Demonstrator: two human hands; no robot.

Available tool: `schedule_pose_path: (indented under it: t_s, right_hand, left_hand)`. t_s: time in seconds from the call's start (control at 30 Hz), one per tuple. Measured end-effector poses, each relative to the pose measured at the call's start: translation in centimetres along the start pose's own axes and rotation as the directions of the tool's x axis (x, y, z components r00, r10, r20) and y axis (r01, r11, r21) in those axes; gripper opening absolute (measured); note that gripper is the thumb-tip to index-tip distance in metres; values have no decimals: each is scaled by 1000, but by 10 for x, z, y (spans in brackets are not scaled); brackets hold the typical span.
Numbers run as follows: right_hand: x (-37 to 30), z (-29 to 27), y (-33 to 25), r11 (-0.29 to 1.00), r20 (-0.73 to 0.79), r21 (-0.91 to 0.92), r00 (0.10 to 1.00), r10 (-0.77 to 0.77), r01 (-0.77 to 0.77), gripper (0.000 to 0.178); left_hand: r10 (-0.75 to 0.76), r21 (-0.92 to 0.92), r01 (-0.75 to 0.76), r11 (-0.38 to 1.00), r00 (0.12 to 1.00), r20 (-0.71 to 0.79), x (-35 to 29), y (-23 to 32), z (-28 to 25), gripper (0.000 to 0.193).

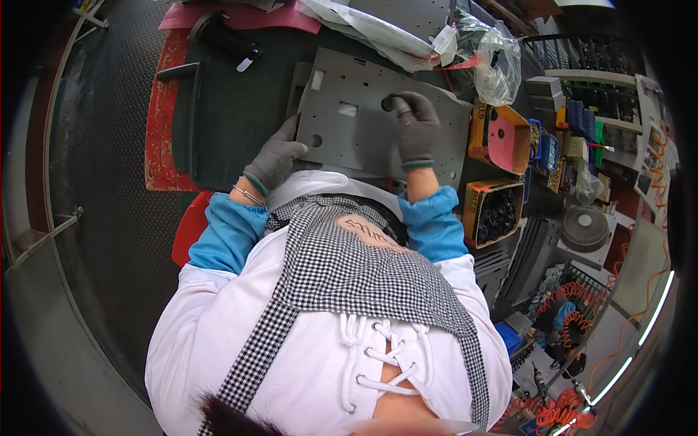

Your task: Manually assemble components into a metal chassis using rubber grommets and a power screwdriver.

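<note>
A grey sheet-metal panel (363,138) with round holes and rectangular cut-outs lies on the table before me. My left hand (276,156), in a grey glove, grips the panel's near left edge with the thumb over the top. Above the panel's right half is my right hand (416,129), gloved too, with its fingers curled in a pinch around a small black round piece (387,104). The underside of that piece is hidden. A cardboard box (471,232) full of black pieces stands to the right of the panel, near my right forearm.
Behind that box is another cardboard box (475,138) with a pink sheet inside. A black tool (227,43) lies at the far left of the dark table (240,94). Clear plastic bags (498,65) sit at the back right. A fan (585,227) stands farther right.
</note>
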State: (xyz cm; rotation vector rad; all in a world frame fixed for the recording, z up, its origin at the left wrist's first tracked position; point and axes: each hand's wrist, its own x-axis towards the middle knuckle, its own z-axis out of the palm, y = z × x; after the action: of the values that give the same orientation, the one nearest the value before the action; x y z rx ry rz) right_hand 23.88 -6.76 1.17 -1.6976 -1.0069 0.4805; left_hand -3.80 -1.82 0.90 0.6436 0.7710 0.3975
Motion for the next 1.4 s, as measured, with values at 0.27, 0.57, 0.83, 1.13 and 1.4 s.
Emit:
schedule_pose_path:
  t_s: [0.27,0.57,0.83,1.13,1.4]
  right_hand:
    - [-60,71,-37,809,443,-393,861,-250,437,14]
    - [-71,80,-50,728,489,-555,866,-104,402,18]
    - [-21,59,-45,809,803,-153,549,-233,567,22]
    - [24,66,-75,813,855,-473,400,330,340,40]
    - [36,84,-78,725,822,-556,399,407,407,46]
  left_hand:
    - [73,1,-73,997,995,65,10,-12,-16,88]
    - [77,8,-77,997,997,25,11,-14,-19,86]
    - [17,-41,-17,999,1000,-2,14,-16,-17,84]
    - [37,23,-36,999,998,-41,15,-14,-16,82]
    - [30,-39,-30,999,1000,-7,13,-12,-17,78]
